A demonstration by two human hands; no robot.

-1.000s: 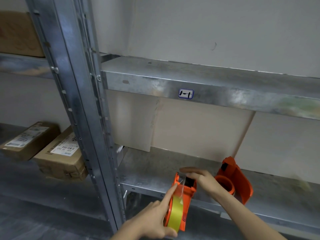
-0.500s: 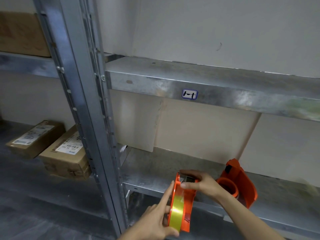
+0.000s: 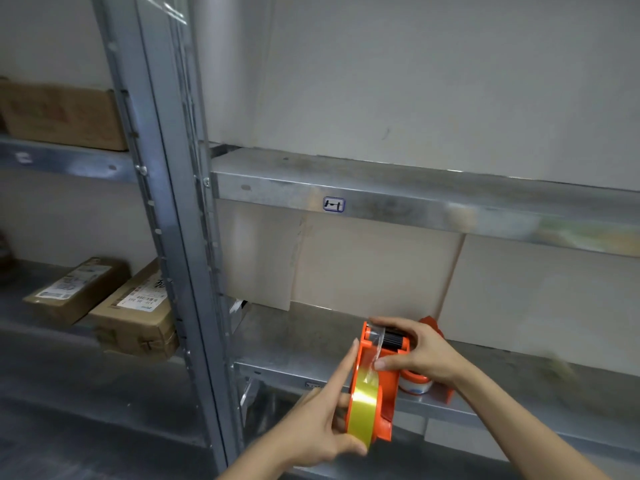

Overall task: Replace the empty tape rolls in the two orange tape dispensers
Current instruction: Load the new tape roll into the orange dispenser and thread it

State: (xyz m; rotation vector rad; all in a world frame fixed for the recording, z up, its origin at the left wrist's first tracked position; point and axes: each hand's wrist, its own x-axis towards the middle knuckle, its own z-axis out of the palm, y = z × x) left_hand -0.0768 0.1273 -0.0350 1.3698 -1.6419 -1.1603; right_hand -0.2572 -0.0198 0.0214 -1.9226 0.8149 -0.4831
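Head view: orange tape dispenser (image 3: 375, 386) held edge-on between my two hands, in front of the lower shelf (image 3: 294, 344).

At 7 o'clock, my left hand (image 3: 320, 426) grips the dispenser's rear, thumb pressed on the yellowish tape roll (image 3: 362, 415), index finger laid straight along the orange side plate. My right hand (image 3: 420, 353), at about 5 o'clock, closes over the head by the black roller (image 3: 394, 339), thumb and forefinger pinching the clear tape strip (image 3: 374, 355) (drawn up from the roll). Behind my right hand, on the shelf, stands the second orange dispenser (image 3: 431, 327), mostly hidden. Cardboard boxes (image 3: 135, 320) lie at 9 o'clock.
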